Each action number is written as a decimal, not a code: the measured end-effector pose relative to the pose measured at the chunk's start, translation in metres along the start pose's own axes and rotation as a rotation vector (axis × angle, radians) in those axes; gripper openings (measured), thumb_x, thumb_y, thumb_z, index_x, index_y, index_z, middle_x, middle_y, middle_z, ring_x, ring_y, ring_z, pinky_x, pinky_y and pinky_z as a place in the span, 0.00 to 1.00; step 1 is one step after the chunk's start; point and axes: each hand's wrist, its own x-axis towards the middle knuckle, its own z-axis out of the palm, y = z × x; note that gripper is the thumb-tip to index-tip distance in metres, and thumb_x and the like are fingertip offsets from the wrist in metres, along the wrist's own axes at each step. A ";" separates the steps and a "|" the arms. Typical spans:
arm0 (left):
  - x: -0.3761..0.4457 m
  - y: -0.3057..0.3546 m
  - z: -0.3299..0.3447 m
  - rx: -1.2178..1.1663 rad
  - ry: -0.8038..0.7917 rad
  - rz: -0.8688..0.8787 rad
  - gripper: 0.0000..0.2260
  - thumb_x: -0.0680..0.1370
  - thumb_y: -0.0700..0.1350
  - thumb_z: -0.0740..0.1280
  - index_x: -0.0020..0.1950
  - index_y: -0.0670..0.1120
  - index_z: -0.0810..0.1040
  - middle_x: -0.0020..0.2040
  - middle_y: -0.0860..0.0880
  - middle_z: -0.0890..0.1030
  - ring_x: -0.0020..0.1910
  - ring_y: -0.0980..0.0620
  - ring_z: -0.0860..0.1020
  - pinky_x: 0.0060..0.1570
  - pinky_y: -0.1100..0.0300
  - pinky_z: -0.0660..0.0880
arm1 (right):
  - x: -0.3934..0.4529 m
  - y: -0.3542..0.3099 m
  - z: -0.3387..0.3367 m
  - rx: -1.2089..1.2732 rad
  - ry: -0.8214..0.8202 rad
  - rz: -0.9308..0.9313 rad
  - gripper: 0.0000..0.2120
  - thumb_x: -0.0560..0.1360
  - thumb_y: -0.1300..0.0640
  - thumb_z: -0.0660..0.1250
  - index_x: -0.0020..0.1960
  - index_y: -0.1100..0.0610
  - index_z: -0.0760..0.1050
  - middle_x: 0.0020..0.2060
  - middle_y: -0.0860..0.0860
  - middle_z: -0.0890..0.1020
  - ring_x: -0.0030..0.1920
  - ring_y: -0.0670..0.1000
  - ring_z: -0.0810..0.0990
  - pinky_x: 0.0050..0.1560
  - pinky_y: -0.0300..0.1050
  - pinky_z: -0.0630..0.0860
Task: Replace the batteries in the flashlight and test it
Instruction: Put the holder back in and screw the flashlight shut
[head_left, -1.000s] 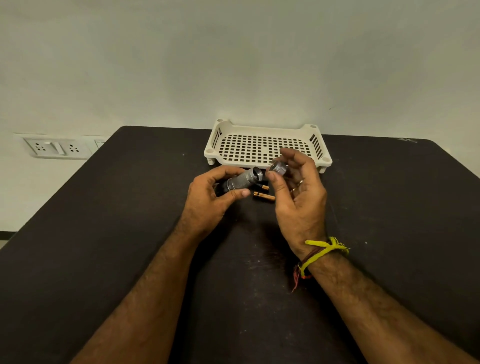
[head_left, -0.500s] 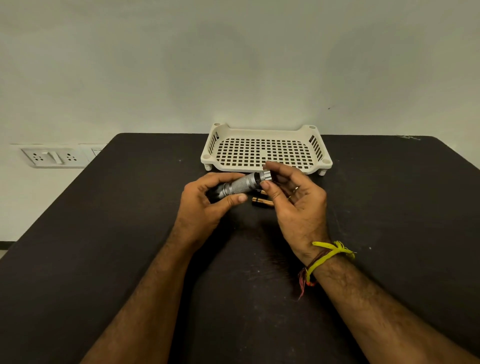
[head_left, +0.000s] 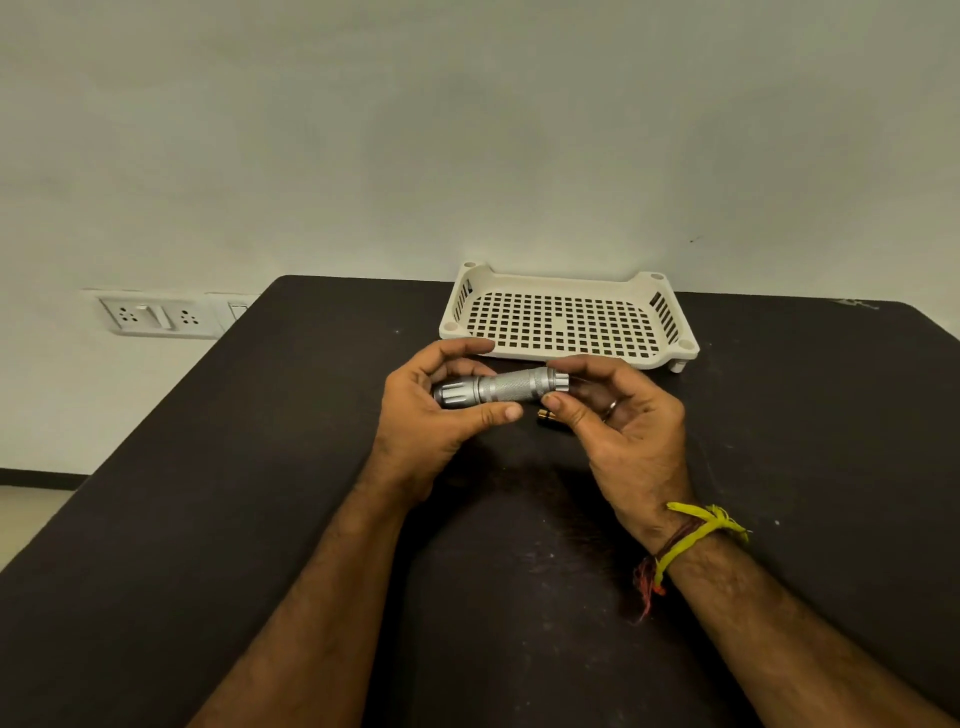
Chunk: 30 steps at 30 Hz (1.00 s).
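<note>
A silver flashlight (head_left: 506, 388) lies level between both hands above the dark table (head_left: 260, 493). My left hand (head_left: 431, 415) grips its ribbed head end. My right hand (head_left: 618, 426) pinches the tail cap end between thumb and fingers; the cap sits against the body. Below the flashlight, a gold-tipped battery (head_left: 544, 415) lies on the table, mostly hidden by my right thumb.
A cream perforated plastic tray (head_left: 566, 317) stands just behind the hands near the table's far edge. A wall socket plate (head_left: 150, 314) is on the wall to the left. A yellow and red thread is tied round my right wrist.
The tail cap, held apart in my right hand a second ago, now sits on the flashlight's end. The flashlight has turned more level and both hands have closed in on it.
</note>
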 end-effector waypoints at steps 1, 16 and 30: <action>0.000 0.000 0.000 -0.007 0.009 -0.002 0.31 0.61 0.38 0.83 0.62 0.47 0.79 0.46 0.46 0.85 0.48 0.48 0.85 0.49 0.56 0.82 | 0.000 0.000 -0.001 0.000 -0.017 0.019 0.15 0.71 0.72 0.74 0.55 0.59 0.81 0.51 0.52 0.87 0.53 0.52 0.86 0.52 0.43 0.83; -0.003 0.006 0.030 -0.763 0.168 -0.313 0.33 0.66 0.33 0.73 0.72 0.39 0.71 0.59 0.43 0.84 0.59 0.47 0.83 0.51 0.55 0.82 | -0.004 -0.006 0.003 -0.161 0.071 -0.134 0.16 0.70 0.68 0.76 0.57 0.61 0.82 0.51 0.54 0.86 0.53 0.53 0.86 0.52 0.40 0.82; -0.002 0.007 0.030 -0.764 0.063 -0.340 0.18 0.70 0.36 0.70 0.59 0.42 0.77 0.52 0.46 0.87 0.55 0.49 0.84 0.51 0.56 0.82 | -0.005 -0.005 0.006 -0.266 0.090 -0.063 0.18 0.74 0.51 0.74 0.61 0.51 0.77 0.42 0.53 0.85 0.38 0.52 0.87 0.41 0.51 0.85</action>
